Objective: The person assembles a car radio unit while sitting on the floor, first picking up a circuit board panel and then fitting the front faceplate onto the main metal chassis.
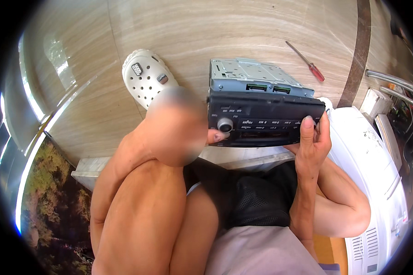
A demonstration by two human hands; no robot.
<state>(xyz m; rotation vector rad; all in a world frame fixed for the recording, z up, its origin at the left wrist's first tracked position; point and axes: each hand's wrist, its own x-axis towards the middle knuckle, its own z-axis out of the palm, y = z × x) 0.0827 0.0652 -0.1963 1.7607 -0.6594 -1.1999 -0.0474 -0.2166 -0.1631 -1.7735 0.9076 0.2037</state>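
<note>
A car stereo [261, 112] is held over my lap, its black front panel facing me and its grey metal casing [257, 71] pointing away. The panel carries a round knob [225, 125], rows of small buttons and a dark slot. At its lower left corner shows the thumb of my left hand [214, 136]; a blurred patch and my raised knee hide the rest of that hand. My right hand [313, 142] grips the right end, with the thumb up on the front and the fingers partly behind. Two green-edged connectors [257, 87] show along the casing's near upper edge.
On the tiled floor [202, 27] beyond the stereo lies a red-handled screwdriver [314, 71]. A white clog [149, 78] is on my foot at the left. To my right stands a white plastic housing [360, 151] with vents, near metal tubes [394, 80] at the far right.
</note>
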